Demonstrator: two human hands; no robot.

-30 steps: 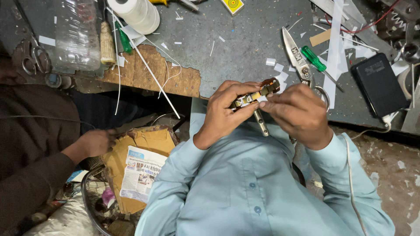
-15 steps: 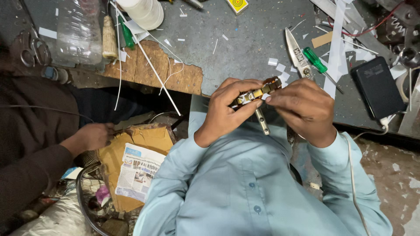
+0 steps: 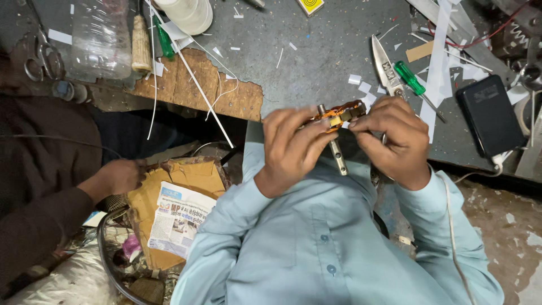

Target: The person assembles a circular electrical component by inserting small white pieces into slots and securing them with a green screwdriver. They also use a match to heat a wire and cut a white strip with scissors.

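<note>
Two hands meet at chest height over the near edge of the grey workbench. Left hand wraps the small motor armature, fingers curled around its orange-wound body so the steel shaft sticks down and out free of the palm; this looks like a steadying grip. Right hand pinches the armature's other end between thumb and fingertips, closed on it, apparently to work at the windings or the end piece; exact contact is hidden behind the fingers. Armature is held in the air, not resting on the bench. On the bench just beyond: a bare knife blade and a green-handled screwdriver, both near the right hand, and a black flat device further right. White paper scraps lie scattered. At left, another person's hand rests on torn cardboard beside a newspaper sheet.
</note>
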